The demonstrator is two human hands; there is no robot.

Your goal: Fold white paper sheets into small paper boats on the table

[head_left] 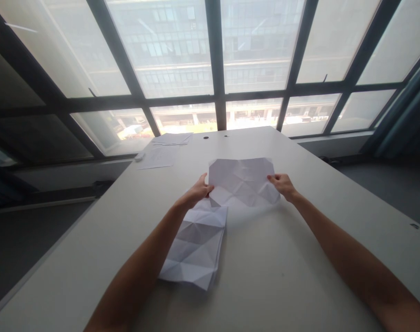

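A creased sheet of white paper [243, 182] is held up by its two sides above the table. At its left edge my left hand [198, 190] pinches it between thumb and fingers. The right edge is gripped by my right hand [282, 183], thumb on the near face. Fold lines cross the sheet in a diamond pattern, and its corners look bent. Below my left hand lies a stack of creased paper sheets [199, 240] with similar folds, partly hidden behind my left forearm.
The white table [265, 267] stretches away towards tall framed windows. Several flat papers [171, 139] lie at its far left, with another sheet [156, 157] and a small white object [139, 157] close by. A dark round hole [206, 137] is near the far edge. Curtains [400, 106] hang at right.
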